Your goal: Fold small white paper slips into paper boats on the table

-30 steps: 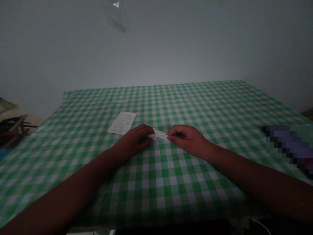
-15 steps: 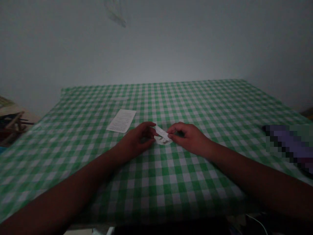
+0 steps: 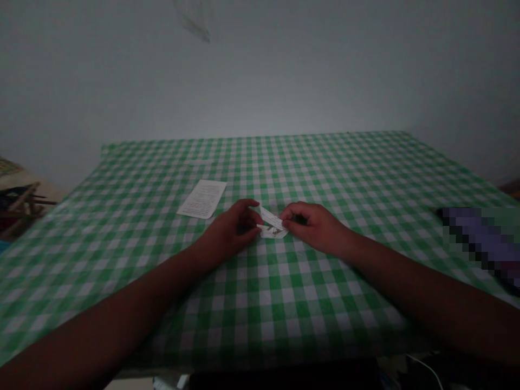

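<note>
Pinching folded paper w/ R fingers, L fingers at its L end, grip unclear.

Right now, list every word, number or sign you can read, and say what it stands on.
No text is legible enough to quote.
Printed sheet on the tablecloth: lines too small to read.
Folded paper between left hand and right hand: print too small to read.

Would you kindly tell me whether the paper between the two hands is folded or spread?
Folded: the printed paper forms narrow strips that meet at an angle by the right hand and part toward the left hand.
</note>
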Action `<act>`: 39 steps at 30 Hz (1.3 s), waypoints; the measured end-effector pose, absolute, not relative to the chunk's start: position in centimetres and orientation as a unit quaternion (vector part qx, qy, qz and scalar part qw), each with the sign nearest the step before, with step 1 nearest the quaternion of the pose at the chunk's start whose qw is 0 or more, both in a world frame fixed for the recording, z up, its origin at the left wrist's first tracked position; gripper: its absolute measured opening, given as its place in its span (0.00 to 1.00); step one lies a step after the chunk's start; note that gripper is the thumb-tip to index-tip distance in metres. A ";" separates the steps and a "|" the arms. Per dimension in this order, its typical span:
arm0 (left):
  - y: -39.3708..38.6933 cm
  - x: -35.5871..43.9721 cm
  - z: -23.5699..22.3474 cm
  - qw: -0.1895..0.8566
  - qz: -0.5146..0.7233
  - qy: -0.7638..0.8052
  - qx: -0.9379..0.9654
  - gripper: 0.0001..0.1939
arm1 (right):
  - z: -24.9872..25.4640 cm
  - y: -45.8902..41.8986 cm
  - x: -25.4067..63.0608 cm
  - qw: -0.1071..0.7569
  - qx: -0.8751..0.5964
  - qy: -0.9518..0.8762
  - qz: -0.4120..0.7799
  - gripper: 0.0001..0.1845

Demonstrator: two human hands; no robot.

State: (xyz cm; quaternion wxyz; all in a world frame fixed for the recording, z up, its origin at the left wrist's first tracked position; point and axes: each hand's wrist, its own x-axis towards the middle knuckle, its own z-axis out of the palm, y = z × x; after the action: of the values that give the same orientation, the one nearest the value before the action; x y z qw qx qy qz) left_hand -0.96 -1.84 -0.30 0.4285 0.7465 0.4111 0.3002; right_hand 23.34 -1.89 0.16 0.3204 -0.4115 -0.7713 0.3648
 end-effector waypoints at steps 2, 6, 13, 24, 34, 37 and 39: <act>-1.9 -0.9 -0.3 0.437 0.303 0.411 0.741 0.25 | 0.2 -1.9 23.3 0.321 -0.413 -0.768 0.369 0.05; -1.9 -0.9 -0.3 0.463 0.309 0.410 0.722 0.28 | 0.3 -1.8 23.3 0.315 -0.421 -0.765 0.371 0.05; -1.8 -0.6 0.1 0.543 0.325 0.409 0.658 0.30 | 0.1 -1.8 23.3 0.302 -0.416 -0.742 0.431 0.06; -1.7 -0.6 0.4 0.607 0.338 0.425 0.580 0.32 | -0.3 -1.4 23.5 0.306 -0.413 -0.658 0.550 0.04; -1.6 -0.7 0.3 0.608 0.338 0.426 0.579 0.33 | 0.0 -1.3 23.4 0.304 -0.412 -0.630 0.584 0.03; -1.6 -0.7 0.3 0.612 0.337 0.425 0.575 0.33 | 0.0 -1.3 23.3 0.305 -0.414 -0.632 0.580 0.03; -1.6 -0.7 0.4 0.614 0.335 0.424 0.575 0.32 | 0.0 -1.3 23.3 0.304 -0.414 -0.640 0.571 0.03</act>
State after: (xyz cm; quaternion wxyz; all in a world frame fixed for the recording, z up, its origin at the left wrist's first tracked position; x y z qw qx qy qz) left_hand -0.71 -1.60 0.37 0.6145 0.5748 0.4242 0.3348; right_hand 23.32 -1.35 -0.05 0.3041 -0.4143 -0.6398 0.5714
